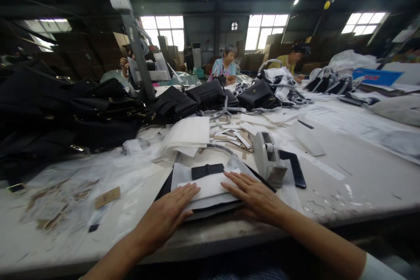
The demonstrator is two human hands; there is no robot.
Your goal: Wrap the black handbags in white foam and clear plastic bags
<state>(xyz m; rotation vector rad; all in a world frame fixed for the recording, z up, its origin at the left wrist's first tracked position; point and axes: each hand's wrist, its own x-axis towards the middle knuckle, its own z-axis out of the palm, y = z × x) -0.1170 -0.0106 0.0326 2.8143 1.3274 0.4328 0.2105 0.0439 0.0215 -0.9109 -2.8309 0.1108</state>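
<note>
A black bag (164, 187) lies flat near the table's front edge, with white wrapping sheet over it. On top rests a folded strip of white foam (210, 187), and just behind that a small black piece (207, 170). My left hand (169, 212) presses on the left end of the foam, its fingers stretched out. Flat on the right end lies my right hand (251, 192), fingers spread. Neither hand grips anything. The bag's handle (219, 146) curves away at the back, wrapped in clear plastic.
A tape dispenser (269, 157) and a black phone (292, 168) sit to the right. White foam sheets (188, 133) lie behind the bag. Black bags (65, 105) are heaped at left. A brown tag (107, 197) rests among plastic scraps. Several people are across the table.
</note>
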